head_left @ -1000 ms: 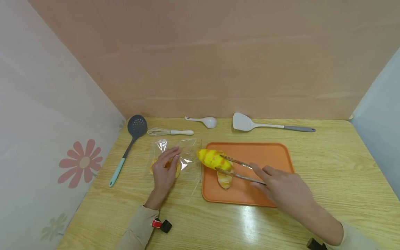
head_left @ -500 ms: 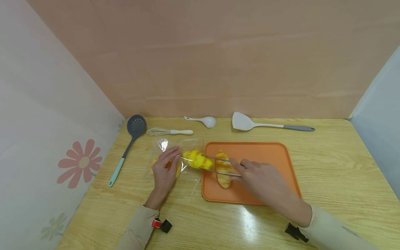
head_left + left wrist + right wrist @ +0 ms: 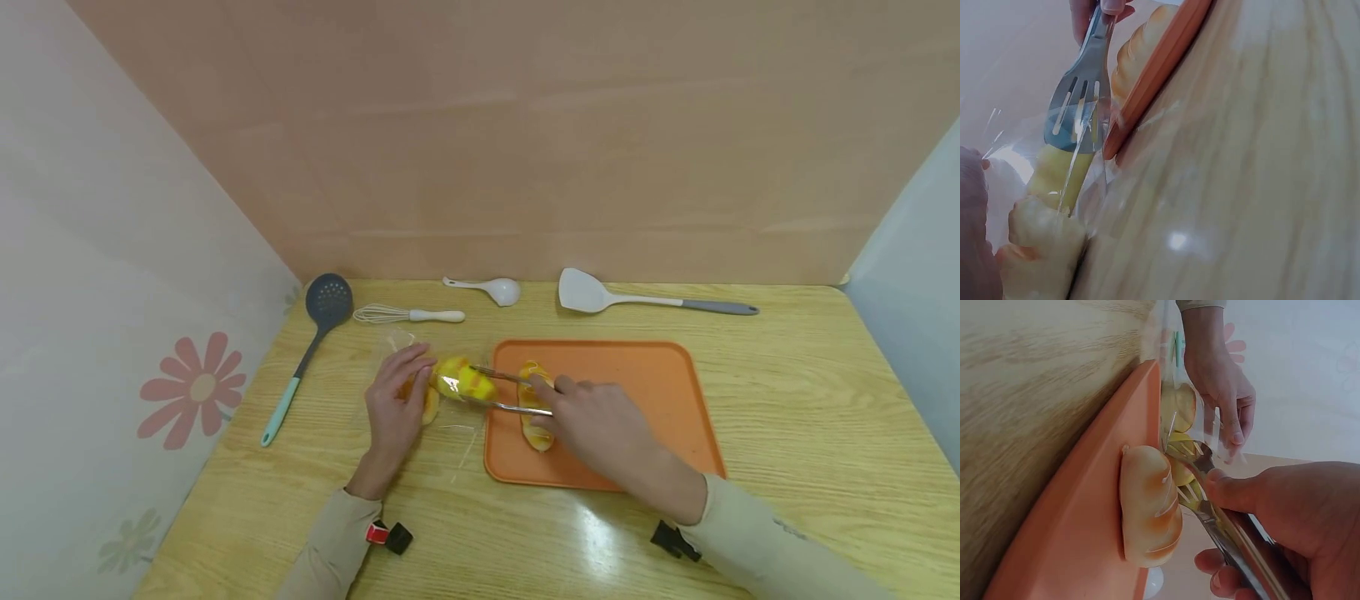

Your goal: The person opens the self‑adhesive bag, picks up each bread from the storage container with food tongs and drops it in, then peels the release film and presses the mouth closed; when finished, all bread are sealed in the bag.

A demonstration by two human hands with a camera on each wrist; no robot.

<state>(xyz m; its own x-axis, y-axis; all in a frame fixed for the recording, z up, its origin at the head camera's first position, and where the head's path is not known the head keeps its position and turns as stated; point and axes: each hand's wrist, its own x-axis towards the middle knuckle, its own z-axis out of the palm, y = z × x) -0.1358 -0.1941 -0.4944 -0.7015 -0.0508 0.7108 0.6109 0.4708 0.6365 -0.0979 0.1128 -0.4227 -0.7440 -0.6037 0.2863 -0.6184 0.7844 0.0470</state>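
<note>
My right hand (image 3: pixel 600 425) holds metal food tongs (image 3: pixel 517 408), thumb on one arm and fingers round the other. Between the slotted tong ends is a yellow bread roll (image 3: pixel 465 379), inside the mouth of a clear plastic bag (image 3: pixel 457 429). At the bag's upper edge my left hand (image 3: pixel 397 404) pinches the film between thumb and fingers. Another bread roll (image 3: pixel 1179 407) lies in the bag, partly hidden by the left hand in the head view. Below the tongs, a scored bread loaf (image 3: pixel 1150 509) rests on the orange tray (image 3: pixel 622 367).
A slotted skimmer (image 3: pixel 328 302) lies at the left, with a small whisk (image 3: pixel 408 315) beside it. Along the back are a white spoon (image 3: pixel 502 292) and a white spatula (image 3: pixel 585 292). Walls stand behind and at both sides of the table.
My right hand has moved left with the tongs, carrying the yellow roll from over the tray into the bag. The left hand has stayed nearly in place.
</note>
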